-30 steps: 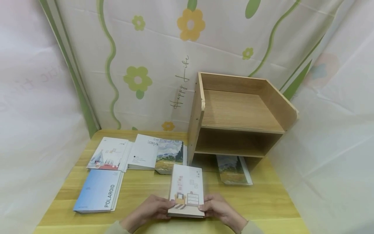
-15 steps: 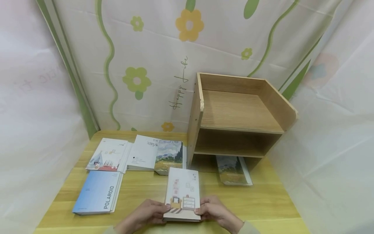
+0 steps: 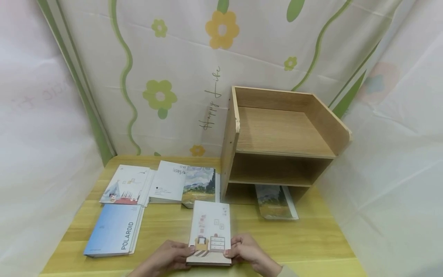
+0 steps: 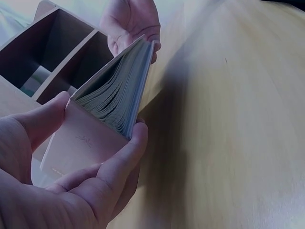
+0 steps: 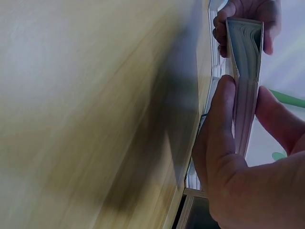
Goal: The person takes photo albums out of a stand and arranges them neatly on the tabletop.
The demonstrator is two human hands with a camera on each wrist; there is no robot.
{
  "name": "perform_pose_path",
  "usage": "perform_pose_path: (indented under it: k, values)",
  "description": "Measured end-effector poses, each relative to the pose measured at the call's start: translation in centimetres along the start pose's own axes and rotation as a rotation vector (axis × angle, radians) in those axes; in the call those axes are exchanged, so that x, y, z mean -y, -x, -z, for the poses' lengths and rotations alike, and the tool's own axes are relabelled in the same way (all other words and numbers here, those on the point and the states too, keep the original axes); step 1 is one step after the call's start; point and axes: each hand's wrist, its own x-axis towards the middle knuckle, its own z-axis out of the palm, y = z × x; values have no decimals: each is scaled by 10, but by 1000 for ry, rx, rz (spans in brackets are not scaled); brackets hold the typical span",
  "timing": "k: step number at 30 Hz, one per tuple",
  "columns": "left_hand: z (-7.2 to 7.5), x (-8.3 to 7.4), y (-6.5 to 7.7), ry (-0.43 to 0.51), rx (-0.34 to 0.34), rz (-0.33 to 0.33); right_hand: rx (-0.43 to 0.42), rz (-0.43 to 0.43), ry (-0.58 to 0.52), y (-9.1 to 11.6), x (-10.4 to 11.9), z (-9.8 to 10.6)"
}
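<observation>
A thick white photo album (image 3: 209, 231) with a drawn armchair and chest of drawers on its cover is held between both hands, above the table. My left hand (image 3: 169, 255) grips its left edge near the bottom, thumb on the cover and fingers beneath. On the opposite edge my right hand (image 3: 247, 252) pinches it the same way. The left wrist view shows the album's pages (image 4: 114, 93) slightly fanned between the covers and its spine (image 4: 88, 138) by the left fingers. From the right wrist, the page edges (image 5: 245, 105) show between thumb and fingers.
A wooden shelf unit (image 3: 277, 154) stands at the back right, with a landscape-cover album (image 3: 274, 202) jutting from its bottom compartment. Along the left lie a blue POLAROID album (image 3: 112, 229), a tent-cover album (image 3: 126, 184), a white album (image 3: 167, 181) and another landscape-cover album (image 3: 199, 184).
Both hands have carried the white album a little to the left and nearer the body. The view has shifted slightly; the other albums and shelf stay where they were.
</observation>
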Motion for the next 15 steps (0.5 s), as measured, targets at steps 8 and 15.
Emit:
perform_pose_path:
  k: [8,15]
  values:
    - [7,4,5,21,19,-10,-22,15,24,0,-3,-10]
    - [12,4,11,20,-4,2,-31,14,30,-3,-4,-17]
